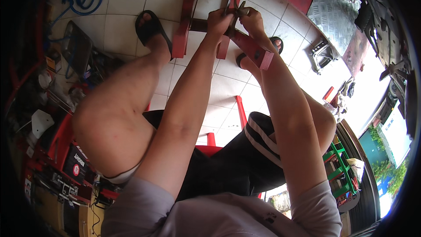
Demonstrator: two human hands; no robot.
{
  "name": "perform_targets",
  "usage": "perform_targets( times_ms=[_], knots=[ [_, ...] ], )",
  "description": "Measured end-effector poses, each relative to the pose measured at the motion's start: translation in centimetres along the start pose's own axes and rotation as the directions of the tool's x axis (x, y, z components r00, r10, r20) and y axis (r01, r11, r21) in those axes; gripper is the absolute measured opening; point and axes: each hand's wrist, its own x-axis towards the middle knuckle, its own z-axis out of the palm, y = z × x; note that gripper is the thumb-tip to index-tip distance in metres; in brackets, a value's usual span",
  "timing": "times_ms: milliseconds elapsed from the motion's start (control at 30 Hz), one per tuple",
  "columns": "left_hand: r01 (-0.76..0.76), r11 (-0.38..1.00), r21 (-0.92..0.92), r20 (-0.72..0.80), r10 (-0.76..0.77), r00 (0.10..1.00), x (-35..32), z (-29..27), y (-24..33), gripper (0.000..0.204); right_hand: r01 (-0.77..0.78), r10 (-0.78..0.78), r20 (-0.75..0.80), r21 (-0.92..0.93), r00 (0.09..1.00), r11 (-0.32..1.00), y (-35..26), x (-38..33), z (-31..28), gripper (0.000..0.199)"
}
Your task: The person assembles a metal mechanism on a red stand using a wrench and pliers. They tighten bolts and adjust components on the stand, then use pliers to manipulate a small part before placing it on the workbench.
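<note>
Seated over the tiled floor (131,0), the person's left hand (219,19) clenches the red-painted steel stand (252,50) between the feet while the right hand (252,17) pinches a small metal fitting (234,0), best worked with the stand braced.

Black label (78,163) lower left; white sign (394,134) right.
</note>
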Motion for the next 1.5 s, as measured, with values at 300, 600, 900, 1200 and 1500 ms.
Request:
perform_targets(
  times_ms=[300, 600, 900, 1200, 1500],
  knots=[
    [0.073, 0.825, 0.56, -0.473, 0.246, 0.846, 7.4, -0.8, -1.7, 0.027, -0.144, 0.116, 0.104, 0.331, 0.988, 0.933, 0.3, 0.2, 1.5, 0.026],
    [0.068, 0.499, 0.864, -0.382, 0.563, 0.733, 15.2, -4.0, -5.8, 0.021, -0.144, 0.128, 0.073, 0.31, 0.989, 0.94, -3.0, -1.1, 2.5, 0.023],
    [-0.264, 0.518, 0.814, -0.252, 0.724, 0.642, 13.0, -2.4, -4.2, 0.022, -0.215, 0.19, 0.117, 0.267, 0.975, 0.939, -2.7, -1.0, 1.3, 0.024],
    [-0.491, 0.639, 0.592, -0.278, 0.734, 0.62, 4.3, 1.6, 3.5, 0.023, -0.238, 0.223, 0.087, 0.251, 0.971, 0.938, -0.9, 0.2, 1.7, 0.025],
    [-0.532, 0.49, 0.691, -0.115, 0.8, 0.589, 9.9, 3.0, 11.2, 0.022, -0.218, 0.208, 0.079, 0.155, 0.975, 0.964, -2.2, 0.0, 2.1, 0.023]
  ],
)
